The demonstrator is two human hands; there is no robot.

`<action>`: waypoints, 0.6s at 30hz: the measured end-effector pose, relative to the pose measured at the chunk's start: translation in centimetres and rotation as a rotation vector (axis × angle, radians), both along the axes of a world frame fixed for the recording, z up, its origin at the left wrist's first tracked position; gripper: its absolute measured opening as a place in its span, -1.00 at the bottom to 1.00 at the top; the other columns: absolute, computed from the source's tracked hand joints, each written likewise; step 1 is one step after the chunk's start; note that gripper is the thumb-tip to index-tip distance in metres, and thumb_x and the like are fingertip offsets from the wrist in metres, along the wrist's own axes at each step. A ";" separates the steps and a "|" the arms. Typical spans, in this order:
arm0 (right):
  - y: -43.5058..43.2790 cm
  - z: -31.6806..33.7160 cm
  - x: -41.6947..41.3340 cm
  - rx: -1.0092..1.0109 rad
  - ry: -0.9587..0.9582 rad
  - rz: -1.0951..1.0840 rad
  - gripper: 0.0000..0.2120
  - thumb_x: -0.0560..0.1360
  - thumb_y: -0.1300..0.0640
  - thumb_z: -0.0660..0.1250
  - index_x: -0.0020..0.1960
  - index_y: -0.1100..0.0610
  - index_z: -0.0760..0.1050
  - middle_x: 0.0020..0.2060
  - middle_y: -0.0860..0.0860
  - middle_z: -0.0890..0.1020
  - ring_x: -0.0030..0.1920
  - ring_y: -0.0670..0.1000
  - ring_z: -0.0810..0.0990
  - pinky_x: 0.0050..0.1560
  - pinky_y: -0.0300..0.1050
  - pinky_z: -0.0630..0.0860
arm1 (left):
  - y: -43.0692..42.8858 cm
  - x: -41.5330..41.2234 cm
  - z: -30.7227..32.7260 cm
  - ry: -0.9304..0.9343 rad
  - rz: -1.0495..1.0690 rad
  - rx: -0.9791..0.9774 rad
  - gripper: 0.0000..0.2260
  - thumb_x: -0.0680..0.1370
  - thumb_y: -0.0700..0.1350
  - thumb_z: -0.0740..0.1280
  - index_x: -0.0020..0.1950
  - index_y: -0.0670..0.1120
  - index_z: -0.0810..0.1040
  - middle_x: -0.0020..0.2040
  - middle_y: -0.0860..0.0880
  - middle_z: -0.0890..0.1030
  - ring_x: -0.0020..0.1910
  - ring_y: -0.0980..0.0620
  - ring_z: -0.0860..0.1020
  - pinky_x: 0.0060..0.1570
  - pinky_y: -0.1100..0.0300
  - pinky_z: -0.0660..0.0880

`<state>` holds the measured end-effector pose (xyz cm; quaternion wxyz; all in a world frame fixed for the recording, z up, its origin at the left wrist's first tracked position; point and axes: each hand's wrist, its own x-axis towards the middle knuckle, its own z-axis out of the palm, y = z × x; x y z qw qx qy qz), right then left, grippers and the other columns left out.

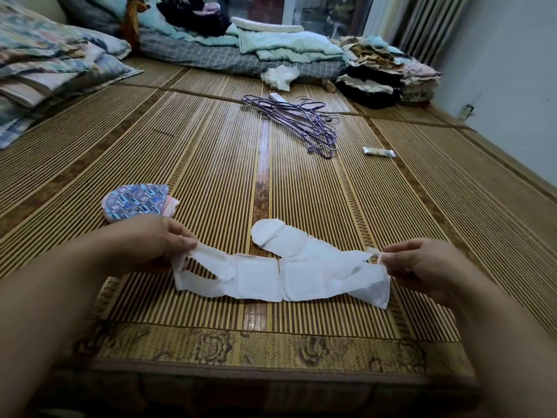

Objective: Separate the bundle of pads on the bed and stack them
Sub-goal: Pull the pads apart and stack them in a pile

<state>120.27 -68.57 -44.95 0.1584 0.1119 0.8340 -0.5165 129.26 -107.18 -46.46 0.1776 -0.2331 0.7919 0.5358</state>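
A white strip of pads lies stretched across the bamboo mat near the bed's front edge, partly unfolded, with loose flaps at both ends. My left hand pinches its left end. My right hand pinches a thin white flap at its right end. Another white pad with a rounded end lies just behind the strip, touching it. A pad pack in a blue and pink printed wrapper rests on the mat behind my left hand.
Purple wire hangers are piled mid-mat, with a small silver packet to their right. Folded quilts sit at the far left, folded clothes at the far right, white cloth behind. A wall runs along the right.
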 end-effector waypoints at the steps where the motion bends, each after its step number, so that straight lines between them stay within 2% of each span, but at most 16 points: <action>1: 0.0 0.1 0.1 -0.002 0.021 0.000 -0.92 0.40 0.31 0.42 -0.11 0.22 0.61 -0.17 0.17 0.69 -0.15 0.13 0.67 -0.25 -0.04 0.60 | 0.0 0.1 0.1 0.019 0.019 0.050 -0.85 0.48 -0.17 0.35 0.00 -0.16 0.63 -0.26 -0.14 0.69 -0.30 -0.03 0.64 -0.34 0.16 0.58; 6: -2.0 0.6 1.1 -0.094 0.144 0.131 -0.90 0.42 0.24 0.42 -0.08 0.11 0.62 -0.28 0.00 0.73 -0.25 -0.03 0.71 -0.33 -0.18 0.57 | 0.8 0.5 1.1 0.109 -0.019 0.152 -0.81 0.45 -0.22 0.37 0.02 -0.03 0.65 -0.17 -0.16 0.70 -0.20 -0.06 0.64 -0.12 0.03 0.61; 9: -4.9 0.2 2.2 -0.101 0.156 0.234 -0.87 0.41 0.23 0.43 -0.07 0.07 0.62 -0.24 -0.03 0.73 -0.21 -0.10 0.70 -0.28 -0.20 0.59 | 2.0 0.6 1.8 0.169 -0.054 0.129 -0.81 0.45 -0.20 0.39 0.01 0.01 0.64 -0.20 -0.08 0.70 -0.26 0.01 0.62 -0.21 0.13 0.59; 13: -8.9 -1.0 3.6 0.031 0.168 0.382 -0.87 0.41 0.18 0.44 -0.08 -0.02 0.61 -0.16 -0.04 0.69 -0.17 -0.08 0.66 -0.12 -0.14 0.62 | 4.0 0.4 2.3 0.240 -0.049 0.139 -0.81 0.44 -0.21 0.41 0.02 -0.03 0.62 -0.20 -0.05 0.71 -0.35 0.09 0.61 -0.34 0.25 0.58; 15: -10.1 -1.5 3.9 0.096 0.163 0.430 -0.90 0.47 0.13 0.39 -0.03 0.00 0.62 -0.16 -0.05 0.69 -0.15 -0.09 0.65 -0.10 -0.14 0.60 | 5.0 0.2 2.3 0.252 -0.039 0.158 -0.82 0.45 -0.24 0.41 0.02 -0.06 0.61 -0.22 -0.09 0.70 -0.38 0.10 0.60 -0.38 0.27 0.55; 18: -10.8 -1.7 4.0 0.111 0.106 0.430 -0.84 0.55 0.14 0.26 0.01 0.04 0.62 -0.15 0.00 0.70 -0.12 -0.01 0.66 -0.07 -0.05 0.58 | 6.4 -0.3 1.9 0.261 -0.051 0.096 -0.84 0.45 -0.22 0.42 -0.01 -0.03 0.61 -0.16 -0.12 0.68 -0.33 0.08 0.61 -0.32 0.23 0.58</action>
